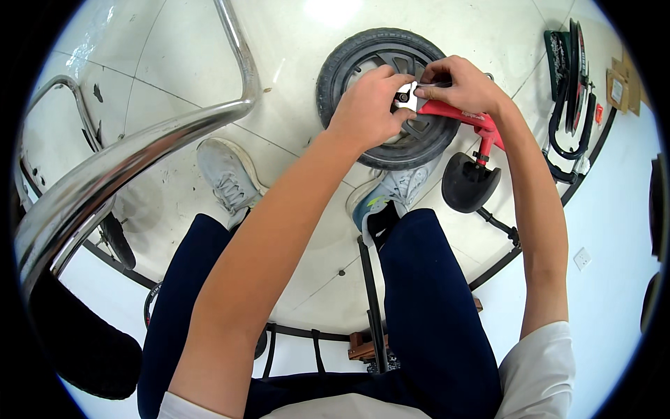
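And here at one o'clock in the view a small black-tyred wheel (419, 127) is lying flat on the tiled floor (300, 84), its nearest edge at the right shoe (398, 187), and both hands are working over its middle. The left hand (377, 105) is coming in from seven o'clock, thumb and fingers clamping a small silvery bracket (411, 103) between them, just above the spokes. From two o'clock the right hand (457, 84) is bunching its fingertips against the far edge of that bracket; whether it is pinching the metal or a thin piece beside it, I cannot tell. A red arm (450, 112) is running from the bracket toward four o'clock, with a black cup-shaped piece (470, 183) hanging off at five. On handling, the bracket is looking light, stiff and hard-edged, probably smooth enough to be slipping under a loose pinch, so its two opposite sides are seeming the best hold. The wheel is looking much heavier, its tyre rubbery and grippy, likely steadiest taken by the rim at nine and three o'clock. The red arm is appearing rigid, and any tug on it is probably turning the whole assembly. Nothing here is looking fragile.
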Demonstrator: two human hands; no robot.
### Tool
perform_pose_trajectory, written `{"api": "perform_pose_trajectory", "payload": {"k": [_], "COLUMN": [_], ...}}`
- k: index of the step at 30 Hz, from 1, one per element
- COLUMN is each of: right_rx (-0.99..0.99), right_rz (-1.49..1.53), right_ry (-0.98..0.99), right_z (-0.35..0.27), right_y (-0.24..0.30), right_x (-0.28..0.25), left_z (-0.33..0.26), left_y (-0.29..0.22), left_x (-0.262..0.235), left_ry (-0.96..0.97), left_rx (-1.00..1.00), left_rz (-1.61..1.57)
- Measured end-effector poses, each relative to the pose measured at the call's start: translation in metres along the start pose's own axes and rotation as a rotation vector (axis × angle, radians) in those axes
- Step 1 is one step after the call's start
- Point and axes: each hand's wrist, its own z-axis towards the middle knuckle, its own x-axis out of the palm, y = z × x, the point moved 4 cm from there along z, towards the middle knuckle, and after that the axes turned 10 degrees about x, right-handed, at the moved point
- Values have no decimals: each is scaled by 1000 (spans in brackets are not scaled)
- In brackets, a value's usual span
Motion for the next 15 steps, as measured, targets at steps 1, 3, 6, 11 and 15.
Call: {"api": "perform_pose_trajectory", "payload": {"k": [1,3,6,11,15], "right_rx": [-22,-74,-87,23,8], "right_rz": [-19,43,34,-1,36], "right_ry": [19,28,78,141,198], "right_z": [2,3,6,7,14], "right_y": [-2,-8,-10,4,-4], "right_x": [-1,-3,-5,-6,-5], "left_z": [0,0,2,2,2], "left_y": [0,0,-1,0,-1], "left_x": [0,0,1,0,3], "left_ry": [0,1,25,-7,-33], "left_rx": [3,9,8,37,106], "left_rz": [8,24,33,60,76]}}
